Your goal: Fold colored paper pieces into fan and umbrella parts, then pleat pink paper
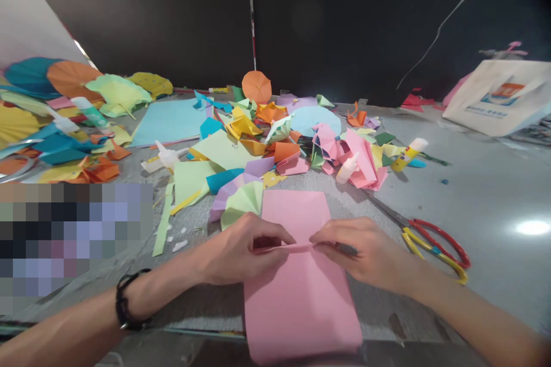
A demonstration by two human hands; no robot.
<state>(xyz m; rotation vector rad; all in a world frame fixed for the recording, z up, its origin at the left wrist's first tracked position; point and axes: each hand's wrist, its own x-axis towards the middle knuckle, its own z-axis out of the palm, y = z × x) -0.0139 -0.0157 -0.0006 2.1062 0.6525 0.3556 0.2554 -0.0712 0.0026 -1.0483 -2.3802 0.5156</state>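
Observation:
A pink paper sheet [297,292] lies on the grey table [482,206] right in front of me. My left hand [241,249] and my right hand [361,252] meet at its middle. Both pinch a narrow raised fold that runs across the sheet. The fingers of each hand are closed on that crease. A black band sits on my left wrist. Just past the sheet's far left corner lies a pale green pleated paper fan [243,202].
Red and yellow scissors [434,243] lie right of my right hand. Glue bottles [407,155] and a heap of coloured folded papers [275,137] cover the table beyond. Paper umbrellas [73,83] pile at far left. A white bag [499,97] stands at far right.

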